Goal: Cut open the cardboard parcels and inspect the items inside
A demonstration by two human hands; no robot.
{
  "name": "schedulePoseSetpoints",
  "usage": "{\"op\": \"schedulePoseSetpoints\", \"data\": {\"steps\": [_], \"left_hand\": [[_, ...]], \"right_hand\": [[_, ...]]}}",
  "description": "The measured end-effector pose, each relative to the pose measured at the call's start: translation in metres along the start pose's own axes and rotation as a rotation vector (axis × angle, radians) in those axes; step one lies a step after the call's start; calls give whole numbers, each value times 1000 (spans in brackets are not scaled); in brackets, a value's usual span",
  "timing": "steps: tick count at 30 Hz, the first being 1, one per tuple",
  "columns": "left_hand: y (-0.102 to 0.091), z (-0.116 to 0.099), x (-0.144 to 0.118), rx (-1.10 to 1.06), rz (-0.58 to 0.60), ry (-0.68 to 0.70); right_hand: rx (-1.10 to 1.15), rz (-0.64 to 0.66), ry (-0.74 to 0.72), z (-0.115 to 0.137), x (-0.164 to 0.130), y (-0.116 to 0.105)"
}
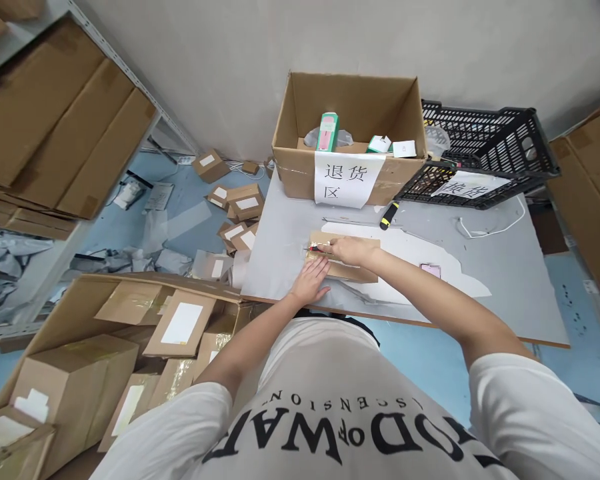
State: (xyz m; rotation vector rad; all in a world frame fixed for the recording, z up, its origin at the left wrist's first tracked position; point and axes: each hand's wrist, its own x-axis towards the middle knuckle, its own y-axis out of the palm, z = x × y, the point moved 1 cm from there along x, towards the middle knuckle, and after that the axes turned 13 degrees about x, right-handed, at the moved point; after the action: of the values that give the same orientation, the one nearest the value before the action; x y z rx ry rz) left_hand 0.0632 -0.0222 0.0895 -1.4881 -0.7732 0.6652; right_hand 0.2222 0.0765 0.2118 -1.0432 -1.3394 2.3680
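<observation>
Head view: person at a grey tabletop, both hands on a flat parcel.
Parcel: brown cardboard, lying flat near the tabletop's near-left edge, touching both hands.
Left hand: flat, fingers spread wide, pressing down at the parcel's near-left corner; grips nothing.
Right hand: closed on a small cutter, whose tip is at the parcel's left end.
Progress: judged early; the parcel looks closed, the cutter only at its edge. Slitting and emptying appear left.
Far side: open carton with a paper sign, small items inside; black crate to its right.
Tabletop extras: black-yellow tool, white cable, white sheet under the right arm.
Floor, left: many boxes, well apart from the hands.
</observation>
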Motion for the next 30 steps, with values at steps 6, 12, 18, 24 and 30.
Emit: {"op": "schedulePoseSetpoints", "data": {"steps": [6,12,18,24,30], "left_hand": [[0,-1,0,9,2,-10],[0,-1,0,10,-19,-20],[-2,-1,1,4,-21,-17],[-2,-2,1,1,-35,-24],[-2,-3,1,20,-40,-26]], "right_hand": [[13,25,50,-21,-18,14],[-37,8,61,-22,-28,14],[-2,25,130,-40,-56,8],[-13,57,230,-77,-109,17],[38,3,282,-96,-154,31]]}}
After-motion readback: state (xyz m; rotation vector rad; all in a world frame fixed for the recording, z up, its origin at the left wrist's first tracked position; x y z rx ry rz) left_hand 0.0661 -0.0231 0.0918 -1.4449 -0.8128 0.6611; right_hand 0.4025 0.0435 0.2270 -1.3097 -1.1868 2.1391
